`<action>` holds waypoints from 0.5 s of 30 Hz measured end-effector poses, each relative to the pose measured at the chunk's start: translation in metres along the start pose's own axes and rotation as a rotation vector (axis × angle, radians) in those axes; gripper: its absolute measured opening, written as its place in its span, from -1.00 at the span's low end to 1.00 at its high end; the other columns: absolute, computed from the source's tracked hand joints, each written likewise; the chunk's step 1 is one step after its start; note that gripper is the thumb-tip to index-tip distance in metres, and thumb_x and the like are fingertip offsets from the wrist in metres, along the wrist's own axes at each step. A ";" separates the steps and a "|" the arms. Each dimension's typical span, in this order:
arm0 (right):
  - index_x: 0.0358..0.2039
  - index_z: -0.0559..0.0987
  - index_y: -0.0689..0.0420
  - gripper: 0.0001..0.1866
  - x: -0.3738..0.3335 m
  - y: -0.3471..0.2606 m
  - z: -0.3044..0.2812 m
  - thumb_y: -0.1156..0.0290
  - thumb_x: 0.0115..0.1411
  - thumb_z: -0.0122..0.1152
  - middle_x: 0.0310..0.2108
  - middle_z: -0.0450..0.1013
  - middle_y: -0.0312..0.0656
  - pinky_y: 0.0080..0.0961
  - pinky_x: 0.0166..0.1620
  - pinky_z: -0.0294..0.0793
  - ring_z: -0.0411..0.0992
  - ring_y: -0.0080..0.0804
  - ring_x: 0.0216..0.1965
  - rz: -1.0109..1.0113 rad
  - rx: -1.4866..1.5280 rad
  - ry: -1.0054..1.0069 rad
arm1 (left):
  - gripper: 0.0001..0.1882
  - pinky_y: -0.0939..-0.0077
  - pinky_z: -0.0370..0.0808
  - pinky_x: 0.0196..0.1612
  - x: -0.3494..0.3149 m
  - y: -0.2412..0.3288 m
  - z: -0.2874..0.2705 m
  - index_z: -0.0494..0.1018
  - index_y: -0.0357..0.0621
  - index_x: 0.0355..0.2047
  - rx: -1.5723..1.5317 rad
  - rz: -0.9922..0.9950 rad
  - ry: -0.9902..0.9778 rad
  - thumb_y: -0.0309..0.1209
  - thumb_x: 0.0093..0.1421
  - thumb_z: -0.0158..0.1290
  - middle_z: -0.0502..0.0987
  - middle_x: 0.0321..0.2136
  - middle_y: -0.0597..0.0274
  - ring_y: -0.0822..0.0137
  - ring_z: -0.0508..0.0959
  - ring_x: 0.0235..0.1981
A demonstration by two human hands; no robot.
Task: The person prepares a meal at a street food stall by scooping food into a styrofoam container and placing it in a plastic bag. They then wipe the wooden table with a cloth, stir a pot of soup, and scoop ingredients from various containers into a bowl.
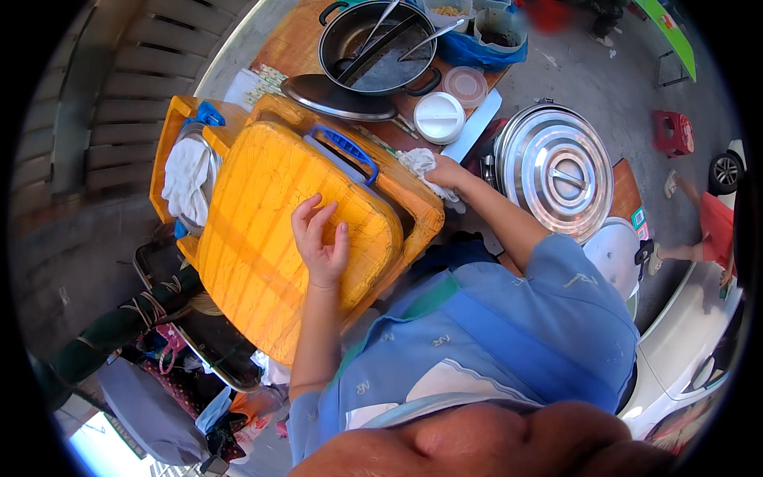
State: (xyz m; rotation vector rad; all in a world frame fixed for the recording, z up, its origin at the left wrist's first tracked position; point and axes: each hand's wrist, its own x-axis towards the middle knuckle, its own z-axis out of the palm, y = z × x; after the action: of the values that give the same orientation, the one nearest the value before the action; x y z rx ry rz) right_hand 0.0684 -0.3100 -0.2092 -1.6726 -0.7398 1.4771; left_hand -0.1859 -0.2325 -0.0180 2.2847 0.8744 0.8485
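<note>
My left hand [321, 236] rests flat on the lid [270, 215] of a big yellow cooler box, fingers spread, holding nothing. The lid has a blue handle [346, 149] at its far edge and tilts over the orange box rim [413, 203]. My right hand [447, 171] reaches past the box's far right corner and grips a white cloth [421, 164] lying on the table edge. My forearms come up from a blue shirt at the bottom.
A black pot [380, 48] with ladles, its dark lid [334, 97], a white lidded tub [439, 117] and a clear one [466, 83] stand behind. A large steel pot lid [554, 168] is at right. White cloth [187, 181] lies in a basin at left.
</note>
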 end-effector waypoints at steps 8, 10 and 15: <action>0.02 0.46 0.19 -0.50 0.007 -0.005 0.022 0.53 -0.02 0.08 -0.07 0.51 -0.13 -0.51 0.05 0.34 0.44 -0.34 -0.02 -0.069 0.229 0.138 | -0.71 0.30 0.32 0.06 -0.001 -0.002 0.000 0.49 -0.22 -0.18 -0.030 -0.013 0.005 -0.53 0.03 0.06 0.34 -0.02 -0.04 0.08 0.34 0.03; 0.05 0.44 0.19 -0.48 -0.006 0.015 0.027 0.52 -0.02 0.10 -0.06 0.50 -0.14 -0.51 0.06 0.33 0.43 -0.35 0.00 -0.064 0.266 0.251 | -0.70 0.29 0.32 0.07 -0.001 0.001 0.000 0.49 -0.21 -0.17 -0.047 0.025 -0.009 -0.53 0.03 0.06 0.34 -0.02 -0.03 0.08 0.34 0.04; 0.06 0.43 0.16 -0.47 -0.050 0.096 0.042 0.43 0.00 0.14 -0.05 0.49 -0.11 -0.45 0.04 0.37 0.45 -0.31 -0.02 -0.066 0.343 0.483 | -0.59 0.08 0.13 0.21 0.006 -0.011 0.003 0.47 -0.10 -0.06 0.123 0.225 -0.181 -0.35 0.03 0.13 0.24 0.16 -0.04 -0.10 0.20 0.19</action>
State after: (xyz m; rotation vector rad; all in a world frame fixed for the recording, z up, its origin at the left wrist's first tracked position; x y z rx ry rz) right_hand 0.0129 -0.3954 -0.2642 -1.6234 -0.2571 1.0216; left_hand -0.1845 -0.2212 -0.0250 2.5565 0.6137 0.6825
